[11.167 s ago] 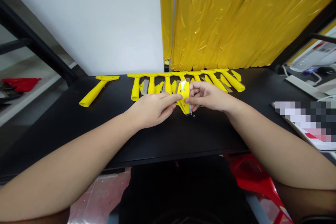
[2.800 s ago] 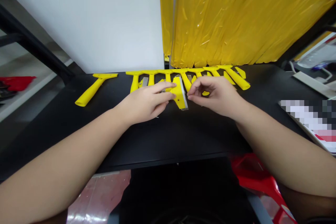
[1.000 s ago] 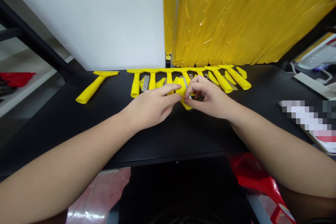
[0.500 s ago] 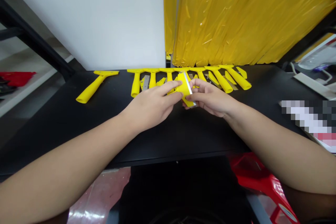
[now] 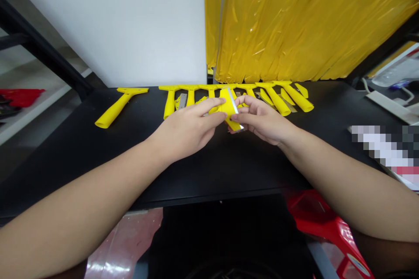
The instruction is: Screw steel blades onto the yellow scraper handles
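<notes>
Between my hands is a small yellow scraper head (image 5: 228,107) with a metal blade strip along its right edge. It is tilted, its lower end toward me. The fingers of my left hand (image 5: 193,128) pinch it from the left. My right hand (image 5: 262,118) grips the blade side, thumb on the yellow face and the other fingers curled beside and behind. Beyond my hands lies a row of yellow T-shaped scraper handles (image 5: 275,99). Among them are loose yellow plates (image 5: 301,90) and a metal blade (image 5: 183,100), some partly hidden by my fingers.
A single yellow handle (image 5: 113,111) lies apart on the left of the black table (image 5: 209,174). A white panel (image 5: 131,22) and yellow plastic wrapping (image 5: 294,22) stand behind. Red plastic (image 5: 327,226) and a clear bag (image 5: 126,239) are below the front edge.
The scraper head has shifted slightly upward in view and turned a little between my fingers. Both hands keep hold of it; the handles on the table have not moved.
</notes>
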{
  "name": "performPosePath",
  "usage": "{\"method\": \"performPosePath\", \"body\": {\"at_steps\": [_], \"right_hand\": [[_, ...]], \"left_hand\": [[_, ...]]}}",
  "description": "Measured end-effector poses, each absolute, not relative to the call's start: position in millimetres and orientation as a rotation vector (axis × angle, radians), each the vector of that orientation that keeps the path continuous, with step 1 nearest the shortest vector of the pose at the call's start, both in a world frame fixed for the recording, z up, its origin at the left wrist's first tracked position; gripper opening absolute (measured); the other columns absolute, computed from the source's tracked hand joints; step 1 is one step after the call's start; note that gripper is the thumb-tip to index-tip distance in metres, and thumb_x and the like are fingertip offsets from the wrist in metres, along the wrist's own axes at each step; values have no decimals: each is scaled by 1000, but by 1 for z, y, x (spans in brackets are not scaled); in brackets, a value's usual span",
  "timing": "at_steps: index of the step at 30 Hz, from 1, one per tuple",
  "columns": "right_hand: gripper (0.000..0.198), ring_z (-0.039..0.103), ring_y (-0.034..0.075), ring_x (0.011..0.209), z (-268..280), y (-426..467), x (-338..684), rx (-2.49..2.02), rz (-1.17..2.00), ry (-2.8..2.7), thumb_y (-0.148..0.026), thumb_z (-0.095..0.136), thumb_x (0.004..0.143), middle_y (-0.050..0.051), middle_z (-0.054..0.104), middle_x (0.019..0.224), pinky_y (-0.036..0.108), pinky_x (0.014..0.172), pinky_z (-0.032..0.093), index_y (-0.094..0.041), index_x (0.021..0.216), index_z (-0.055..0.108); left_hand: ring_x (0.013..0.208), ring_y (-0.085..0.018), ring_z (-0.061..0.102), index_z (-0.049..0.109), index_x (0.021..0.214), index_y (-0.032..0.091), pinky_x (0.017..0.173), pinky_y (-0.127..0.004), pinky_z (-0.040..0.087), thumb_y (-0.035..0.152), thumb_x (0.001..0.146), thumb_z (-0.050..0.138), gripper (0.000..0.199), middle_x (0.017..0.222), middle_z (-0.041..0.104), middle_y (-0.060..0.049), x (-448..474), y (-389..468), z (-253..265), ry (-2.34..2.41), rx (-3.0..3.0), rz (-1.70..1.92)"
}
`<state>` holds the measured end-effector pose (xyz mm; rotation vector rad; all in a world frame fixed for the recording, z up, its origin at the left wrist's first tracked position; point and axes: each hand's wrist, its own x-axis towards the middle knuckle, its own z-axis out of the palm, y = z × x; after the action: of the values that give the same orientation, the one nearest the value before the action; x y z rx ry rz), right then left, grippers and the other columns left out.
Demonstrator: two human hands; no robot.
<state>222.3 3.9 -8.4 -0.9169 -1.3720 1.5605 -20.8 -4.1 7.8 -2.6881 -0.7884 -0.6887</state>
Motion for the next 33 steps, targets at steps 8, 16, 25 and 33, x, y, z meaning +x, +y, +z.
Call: {"method": "performPosePath", "body": {"at_steps": [8,16,25,33], "right_hand": [[9,65,16,68,-12,17,245,-1211,755,-2132,-25,72,91,2,75,79,30,67,50,-18,92,77],[15,69,19,80,-10,8,228,-1169,405,-2606,-11,70,93,4,79,89,32,79,50,-19,95,82],[15,67,25,97,-27,-20,192,-835,225,-2708,-14,55,106,11,72,108,39,93,57,-17,106,70],[22,66,25,100,-38,-16,164,-579,113,-2734,-13,50,109,13,76,110,39,96,58,-15,107,72]], "left_hand": [[121,-32,76,76,115,18,93,-43,66,20,103,56,23,148,68,-16,-42,23,12,-772,-2774,-725],[130,-31,72,75,118,18,104,-45,62,22,103,55,25,149,67,-16,-46,29,12,-822,-2854,-716],[128,-30,72,76,121,18,105,-47,62,23,101,57,28,150,66,-16,-50,36,10,-885,-2817,-751],[130,-31,71,76,122,18,107,-47,61,22,101,57,29,150,66,-16,-53,40,9,-880,-2852,-727]]}}
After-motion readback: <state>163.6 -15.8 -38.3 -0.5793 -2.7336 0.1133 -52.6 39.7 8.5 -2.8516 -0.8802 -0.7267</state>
